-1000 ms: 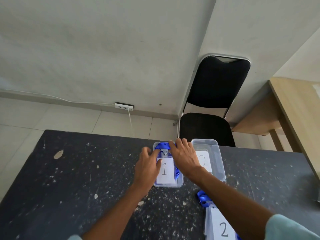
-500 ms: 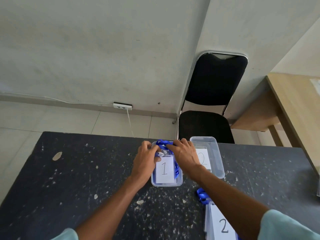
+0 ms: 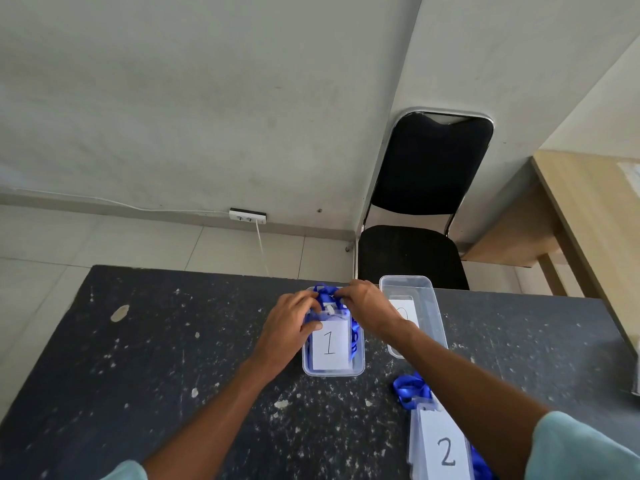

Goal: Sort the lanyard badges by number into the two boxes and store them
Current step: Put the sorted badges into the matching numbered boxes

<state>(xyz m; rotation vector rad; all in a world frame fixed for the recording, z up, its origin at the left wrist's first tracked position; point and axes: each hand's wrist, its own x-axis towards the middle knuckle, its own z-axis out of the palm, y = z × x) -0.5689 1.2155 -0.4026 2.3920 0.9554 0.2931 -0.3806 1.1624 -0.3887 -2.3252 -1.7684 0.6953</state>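
A clear box (image 3: 333,371) on the dark table holds a badge marked 1 (image 3: 329,344) with its blue lanyard (image 3: 325,296) bunched at the far end. My left hand (image 3: 290,326) and my right hand (image 3: 367,305) meet over that far end, their fingers curled onto the bunched lanyard and pushing it into the box. To the right stands a second clear box (image 3: 412,285) with a paper label inside, partly hidden by my right wrist. A badge marked 2 (image 3: 444,449) with a blue lanyard (image 3: 409,389) lies on the table near the front right.
The dark speckled table (image 3: 166,358) reaches to the frame's bottom edge. A black chair (image 3: 426,188) stands behind the boxes against the wall. A wooden desk (image 3: 588,209) is at the right. A power strip (image 3: 247,216) sits by the wall.
Both hands have drawn closer together over the far end of the left box, bunching the blue lanyard above the badge marked 1. The view has shifted slightly.
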